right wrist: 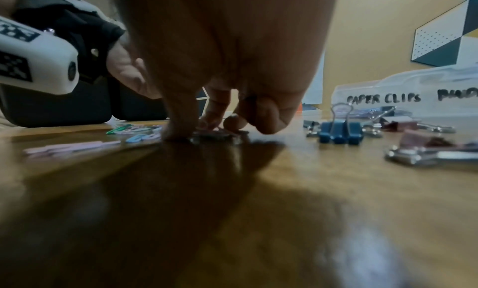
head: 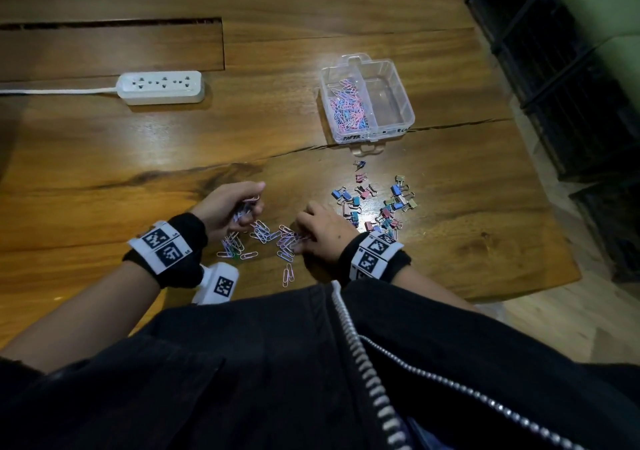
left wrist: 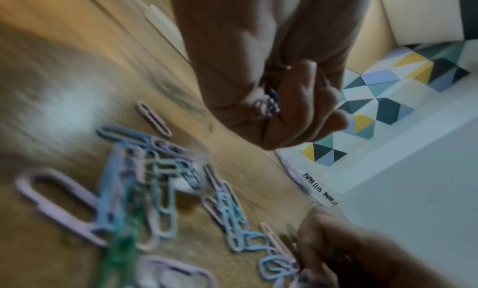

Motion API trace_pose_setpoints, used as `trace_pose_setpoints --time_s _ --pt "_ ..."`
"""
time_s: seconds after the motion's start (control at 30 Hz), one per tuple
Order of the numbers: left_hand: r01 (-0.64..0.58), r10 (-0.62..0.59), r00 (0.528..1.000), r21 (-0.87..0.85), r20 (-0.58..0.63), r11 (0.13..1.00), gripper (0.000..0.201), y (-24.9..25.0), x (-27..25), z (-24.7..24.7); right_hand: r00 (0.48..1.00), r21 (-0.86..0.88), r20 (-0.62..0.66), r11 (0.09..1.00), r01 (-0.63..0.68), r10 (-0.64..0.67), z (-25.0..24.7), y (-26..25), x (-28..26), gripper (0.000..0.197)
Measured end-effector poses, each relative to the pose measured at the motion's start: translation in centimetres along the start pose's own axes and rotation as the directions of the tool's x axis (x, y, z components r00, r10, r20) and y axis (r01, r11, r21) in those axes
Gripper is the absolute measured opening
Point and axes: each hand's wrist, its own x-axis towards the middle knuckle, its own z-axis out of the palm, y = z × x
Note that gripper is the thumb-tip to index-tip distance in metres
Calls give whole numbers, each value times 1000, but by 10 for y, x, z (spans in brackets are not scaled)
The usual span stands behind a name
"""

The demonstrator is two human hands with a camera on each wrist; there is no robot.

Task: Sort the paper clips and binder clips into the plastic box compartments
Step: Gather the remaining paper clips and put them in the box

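Pastel paper clips lie scattered on the wooden table near its front edge. My left hand is lifted a little above them, fingers curled round a bunch of paper clips. My right hand is down on the table, fingertips pinching at a small heap of paper clips. Coloured binder clips lie in a loose group to its right. The clear plastic box stands farther back, its left compartment holding paper clips, its right compartment bare.
A white power strip with its cord lies at the back left. The table's right edge runs close to the box and the binder clips. A long slot crosses the far left of the tabletop.
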Motion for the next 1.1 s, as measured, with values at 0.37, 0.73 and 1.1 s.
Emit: trace_pose_setpoints --time_s 0.37,0.73,1.1 --pt "166 219 923 842 -315 513 32 -27 -25 -34 995 278 -65 959 -58 79 1 0 -1 11" --pt "33 59 997 987 -43 158 51 -45 -24 -36 964 982 124 111 -154 236 -27 32 -18 25" --pt "-51 193 978 991 73 -121 36 -48 -4 -8 945 972 230 -13 -234 232 -32 17 -6 30"
